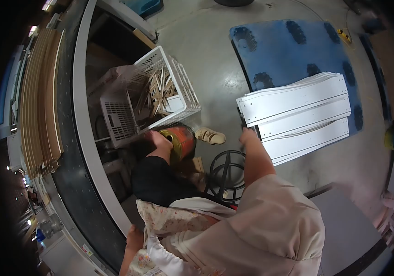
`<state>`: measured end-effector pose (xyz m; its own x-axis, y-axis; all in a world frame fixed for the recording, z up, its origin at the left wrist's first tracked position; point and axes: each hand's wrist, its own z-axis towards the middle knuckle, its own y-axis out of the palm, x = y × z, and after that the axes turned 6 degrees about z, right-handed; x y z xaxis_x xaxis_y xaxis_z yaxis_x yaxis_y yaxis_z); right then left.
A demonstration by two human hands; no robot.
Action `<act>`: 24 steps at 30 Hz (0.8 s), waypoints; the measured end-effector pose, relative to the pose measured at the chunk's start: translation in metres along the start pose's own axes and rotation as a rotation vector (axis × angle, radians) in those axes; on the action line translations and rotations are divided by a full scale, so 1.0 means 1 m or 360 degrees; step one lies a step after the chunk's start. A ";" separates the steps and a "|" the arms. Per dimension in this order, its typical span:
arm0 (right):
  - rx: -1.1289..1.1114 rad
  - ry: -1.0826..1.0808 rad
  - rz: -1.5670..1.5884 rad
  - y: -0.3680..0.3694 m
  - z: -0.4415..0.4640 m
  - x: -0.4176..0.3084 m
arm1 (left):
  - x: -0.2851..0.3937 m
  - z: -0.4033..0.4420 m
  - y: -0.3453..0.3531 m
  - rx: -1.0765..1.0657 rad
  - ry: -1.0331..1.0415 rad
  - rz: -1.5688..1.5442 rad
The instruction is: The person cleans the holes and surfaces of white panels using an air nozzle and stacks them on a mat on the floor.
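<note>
your right grip (249, 136) is at the near left corner of the white boards (298, 106), at their edge; you cannot tell whether its fingers are clenched on them. the boards lie stacked, stretching away to the right of that grip, on a blue pallet (277, 57). just below the same grip is a black round frame (226, 172); to its left, near, lies a beige sandal (209, 135), then a red and yellow drum (185, 140). farther left and up, a white crate (175, 76) holds thin wooden strips (161, 89). your left grip (135, 238) is well apart, beside the pale rim of the dark tabletop (68, 131); its closure you cannot tell. beyond, brown panels (43, 101) stand stacked.
</note>
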<state>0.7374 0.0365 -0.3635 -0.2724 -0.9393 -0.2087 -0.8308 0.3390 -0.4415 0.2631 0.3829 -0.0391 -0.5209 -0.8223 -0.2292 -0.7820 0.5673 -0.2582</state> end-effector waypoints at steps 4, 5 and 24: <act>0.0002 0.0064 0.0129 -0.023 -0.015 -0.017 | 0.004 -0.003 0.015 0.0006 0.0000 -0.0045; 0.0104 0.0036 0.0163 -0.022 -0.014 -0.019 | 0.005 -0.003 0.018 0.0014 -0.0007 -0.0059; -0.0654 -0.1198 -0.0485 0.159 -0.078 -0.092 | -0.013 -0.011 -0.082 0.0722 -0.0298 -0.0263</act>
<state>0.5925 0.1730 -0.3463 0.2567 -0.6532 -0.7123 -0.9617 -0.0995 -0.2554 0.3304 0.3469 -0.0044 -0.3004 -0.9041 -0.3041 -0.5998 0.4269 -0.6767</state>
